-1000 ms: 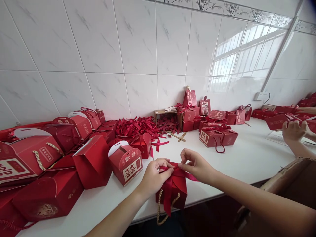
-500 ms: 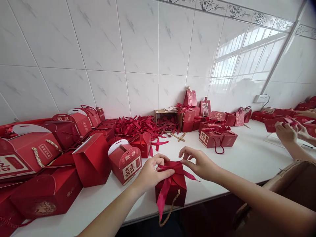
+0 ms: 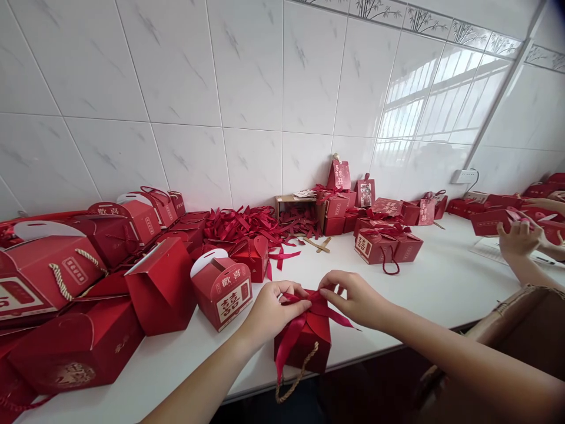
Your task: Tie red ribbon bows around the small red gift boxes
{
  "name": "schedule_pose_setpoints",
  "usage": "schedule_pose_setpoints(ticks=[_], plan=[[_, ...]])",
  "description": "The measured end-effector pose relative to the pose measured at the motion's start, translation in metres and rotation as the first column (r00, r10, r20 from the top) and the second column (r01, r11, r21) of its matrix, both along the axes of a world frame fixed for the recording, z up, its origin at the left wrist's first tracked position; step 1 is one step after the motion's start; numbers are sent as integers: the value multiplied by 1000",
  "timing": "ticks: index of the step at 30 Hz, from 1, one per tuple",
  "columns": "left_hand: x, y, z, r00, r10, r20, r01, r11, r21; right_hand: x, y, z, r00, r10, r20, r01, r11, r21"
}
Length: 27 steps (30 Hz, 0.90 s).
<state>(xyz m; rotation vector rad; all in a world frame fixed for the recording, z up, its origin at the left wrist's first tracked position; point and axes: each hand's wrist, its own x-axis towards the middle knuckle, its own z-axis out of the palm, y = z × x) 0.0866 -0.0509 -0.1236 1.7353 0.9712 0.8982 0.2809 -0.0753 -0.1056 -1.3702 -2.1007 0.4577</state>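
Right below the hands, near the front edge of the white desk [image 3: 445,277], stands a small red box [image 3: 311,356], with a satin ribbon [image 3: 290,346] gathered over its closed top. The relation that counts is at that gathered middle: it lies between the two sets of fingertips, slightly nearer the person than the knuckles, and neither hand is clearly closer to it. The left hand [image 3: 277,307] pinches the ribbon between thumb and fingers at the left of the knot; the right hand [image 3: 356,296] has thumb and forefinger drawn together on the fabric at the right, its other fingers curled. The ribbon's line runs roughly left to right across the top, one tail dropping long down the near face, the other slanting out under the right wrist to a cut point. Which way the box is longer I cannot tell. Its card looks smooth and stiff, the lid flap cut in a curve, against the ribbon's thin, faintly glossy weave. A twisted gold cord [image 3: 296,386], coarse and rope-like, loops down past the desk edge. Just beyond the left hand stands a round-flapped carton [image 3: 220,291] bearing a cream printed panel.
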Motion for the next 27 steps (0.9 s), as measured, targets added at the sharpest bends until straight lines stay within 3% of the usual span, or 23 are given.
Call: schedule_pose_setpoints(ticks=[5, 10, 15, 19, 23, 27], plan=[[1, 0, 2, 1000, -20, 5, 20, 1000, 10, -3, 1, -1, 1000, 10, -28, -10, 1000, -18], [-3, -2, 10, 997, -56, -47, 58, 997, 50, -2, 1, -4, 991, -108, 74, 114, 990, -82], [-4, 0, 7, 999, -34, -41, 36, 998, 46, -1, 2, -6, 998, -60, 5, 60, 990, -126], [-1, 2, 4, 1000, 12, -29, -11, 1000, 24, 1, 1, -6, 1000, -14, 10, 14, 999, -41], [-2, 0, 4, 998, -2, -60, 3, 1000, 16, 5, -2, -4, 996, 19, 82, -28, 993, 114], [-4, -2, 4, 999, -9, -52, 9, 1000, 8, 9, -1, -1, 991, 17, 135, -41, 984, 174]])
